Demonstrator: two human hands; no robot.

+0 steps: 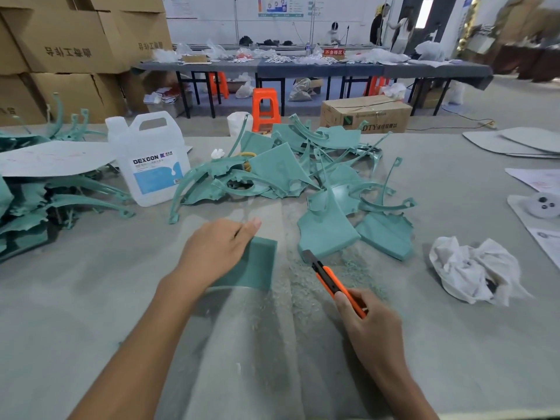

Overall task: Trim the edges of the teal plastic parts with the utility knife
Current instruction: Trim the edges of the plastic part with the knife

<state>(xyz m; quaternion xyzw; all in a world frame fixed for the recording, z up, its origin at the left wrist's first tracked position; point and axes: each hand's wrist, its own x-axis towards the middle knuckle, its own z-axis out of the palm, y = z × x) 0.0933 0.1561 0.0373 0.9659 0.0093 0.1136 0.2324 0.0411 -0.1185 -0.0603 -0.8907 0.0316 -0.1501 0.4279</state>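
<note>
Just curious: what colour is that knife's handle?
The utility knife is orange, clearest in the head view.

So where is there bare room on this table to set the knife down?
Bare table left of the left hand, in front of the jug; and near right, between the right hand and the rag. Shavings lie between the hands. Crowded: the teal pile behind the hands, the stack at far left, papers at right.

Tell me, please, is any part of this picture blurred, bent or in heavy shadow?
Head view: soft, even light, only a faint shadow under the left hand and teal part; the utility knife in the right hand is sharp; the wide lens curves the far tables, and the people at the back are blurred.
</note>
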